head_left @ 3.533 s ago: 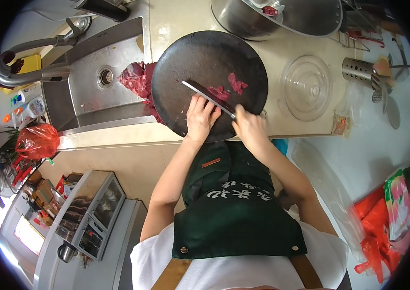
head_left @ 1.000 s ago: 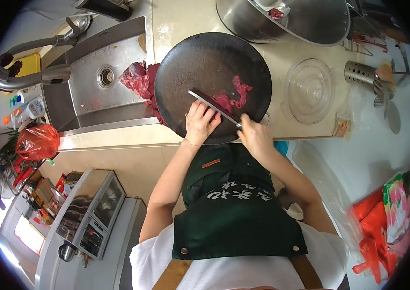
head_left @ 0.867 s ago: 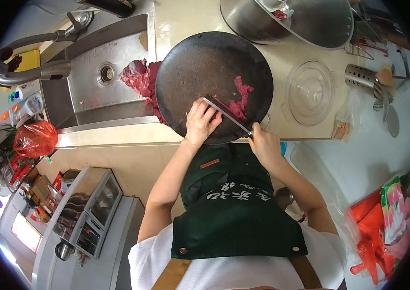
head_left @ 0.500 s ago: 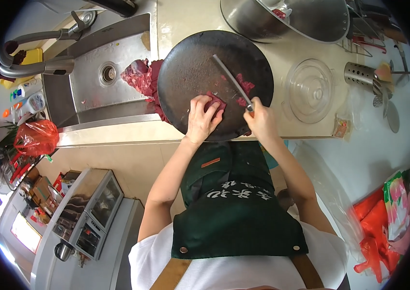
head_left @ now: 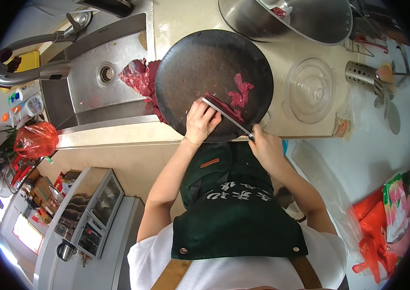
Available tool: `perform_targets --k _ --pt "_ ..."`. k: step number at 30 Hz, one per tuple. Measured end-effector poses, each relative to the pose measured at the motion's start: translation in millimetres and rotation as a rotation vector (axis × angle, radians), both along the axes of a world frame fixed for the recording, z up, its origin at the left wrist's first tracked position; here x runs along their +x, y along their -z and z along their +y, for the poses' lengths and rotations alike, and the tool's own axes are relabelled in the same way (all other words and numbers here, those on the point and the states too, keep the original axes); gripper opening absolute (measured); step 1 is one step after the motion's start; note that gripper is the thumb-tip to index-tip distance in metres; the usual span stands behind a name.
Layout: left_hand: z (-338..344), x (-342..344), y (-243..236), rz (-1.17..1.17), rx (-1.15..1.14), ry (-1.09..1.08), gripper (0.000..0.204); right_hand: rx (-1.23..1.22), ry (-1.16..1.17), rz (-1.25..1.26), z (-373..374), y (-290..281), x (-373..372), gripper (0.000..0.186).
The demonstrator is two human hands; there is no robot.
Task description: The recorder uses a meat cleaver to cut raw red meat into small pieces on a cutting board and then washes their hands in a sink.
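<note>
On the round dark cutting board (head_left: 190,58), my left hand (head_left: 201,120) presses with curled fingers on a piece of raw red meat, mostly hidden under the fingers and behind the blade. My right hand (head_left: 266,144) is closed round the handle of a kitchen knife (head_left: 229,117). Its blade slants up and left, touching or almost touching my left fingertips. Beyond the blade, cut slices of meat (head_left: 240,91) lie on the board's right half. A larger heap of raw meat (head_left: 137,79) sits at the board's left edge, partly over the sink.
The steel sink (head_left: 81,115) with a tap (head_left: 52,71) is on the left. A large steel pot (head_left: 243,21) stands at the back. To the right are a clear round lid (head_left: 310,91) and a perforated steel utensil holder (head_left: 359,72). A red plastic bag (head_left: 36,139) sits left.
The knife has swung from upright over the board to a flatter slant by my left fingers. My right hand has moved down and slightly right; the cut slices lie farther up. My left hand barely moved.
</note>
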State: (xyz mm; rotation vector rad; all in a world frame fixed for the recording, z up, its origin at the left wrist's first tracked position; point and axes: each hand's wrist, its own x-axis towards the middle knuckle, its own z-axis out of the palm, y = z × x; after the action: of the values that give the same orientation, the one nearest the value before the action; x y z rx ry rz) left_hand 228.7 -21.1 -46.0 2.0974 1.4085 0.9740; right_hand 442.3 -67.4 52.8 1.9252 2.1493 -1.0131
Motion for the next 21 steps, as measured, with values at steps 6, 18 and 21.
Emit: perform_targets --k 6,18,21 --pt "0.1 -1.8 1.5 -0.001 -0.005 -0.009 0.027 0.130 -0.045 0.085 46.9 25.1 -47.8 0.035" --pt "1.2 -2.7 0.6 0.012 -0.034 0.009 0.029 0.187 0.029 0.059 49.2 36.1 -59.1 0.025" --pt "1.6 -0.6 -5.4 -0.030 -0.018 -0.018 0.034 0.153 0.259 0.138 39.7 49.0 -27.2 0.017"
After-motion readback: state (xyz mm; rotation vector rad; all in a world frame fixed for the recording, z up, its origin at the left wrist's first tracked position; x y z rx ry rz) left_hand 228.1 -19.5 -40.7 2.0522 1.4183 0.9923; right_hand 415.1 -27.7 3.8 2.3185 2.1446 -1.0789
